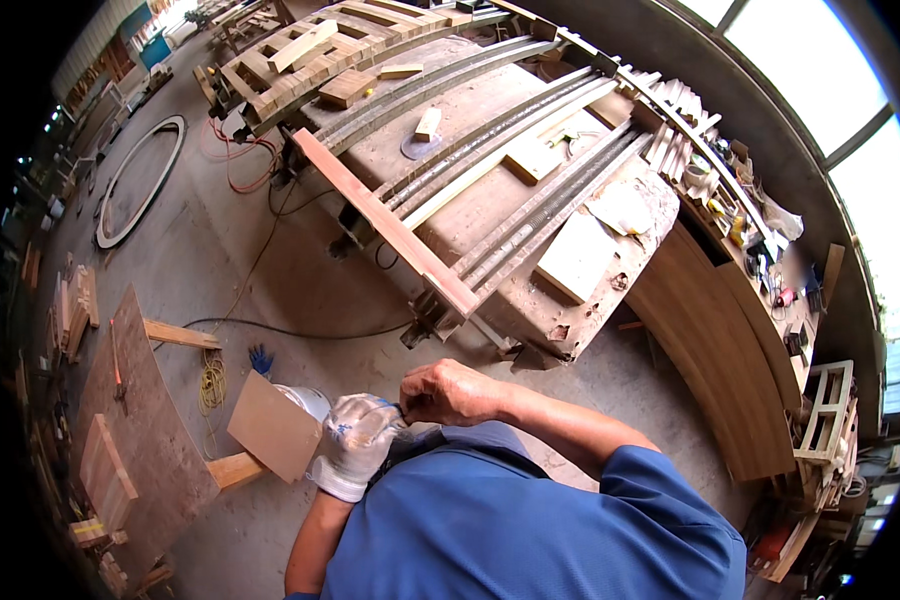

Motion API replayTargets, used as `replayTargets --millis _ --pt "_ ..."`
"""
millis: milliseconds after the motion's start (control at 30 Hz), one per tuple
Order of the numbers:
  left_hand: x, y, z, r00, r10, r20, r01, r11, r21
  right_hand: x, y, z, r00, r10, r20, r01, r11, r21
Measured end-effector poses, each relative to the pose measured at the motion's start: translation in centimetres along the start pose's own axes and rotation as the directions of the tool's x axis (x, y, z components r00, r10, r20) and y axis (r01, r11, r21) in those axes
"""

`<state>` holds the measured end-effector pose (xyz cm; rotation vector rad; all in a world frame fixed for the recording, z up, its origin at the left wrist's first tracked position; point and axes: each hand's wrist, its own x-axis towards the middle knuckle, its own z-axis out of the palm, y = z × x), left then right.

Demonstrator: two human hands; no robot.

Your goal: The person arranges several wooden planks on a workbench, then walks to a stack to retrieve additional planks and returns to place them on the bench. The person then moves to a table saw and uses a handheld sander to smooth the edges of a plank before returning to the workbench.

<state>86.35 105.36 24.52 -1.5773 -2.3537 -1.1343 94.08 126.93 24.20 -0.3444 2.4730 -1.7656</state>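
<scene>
In front of my chest, my two hands meet. My left hand wears a white knit work glove with blue marks and has its fingers curled in. Close against it, my bare right hand is pinched together at the fingertips. Something small and dark shows between the two hands, too little of it to name. Just left of the gloved hand a square brown board leans over a white bucket. Past my hands stands the clamping bench, with a long reddish wood strip across its near end.
Metal rails cross the bench, with a pale board on its right part. At left is a low table with a brown sheet top. Large curved wood panels stand at right. A dark cable runs over the floor.
</scene>
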Motion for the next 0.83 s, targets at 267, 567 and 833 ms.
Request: replayTargets --millis 267,567,833 --pt "0.4 0.5 0.1 0.998 0.019 0.060 -0.017 0.999 -0.038 -1.0 0.5 -0.3 0.982 0.141 0.126 -0.154 0.983 0.098" --pt "-0.2 -0.4 0.8 0.995 0.059 0.078 -0.055 0.997 -0.058 -0.8 0.8 -0.6 0.930 0.226 0.291 -0.313 0.901 0.300" --pt "-0.6 -1.1 0.7 0.998 0.007 0.064 -0.003 0.998 -0.060 -0.4 1.5 0.0 0.932 0.163 0.324 -0.268 0.911 0.312"
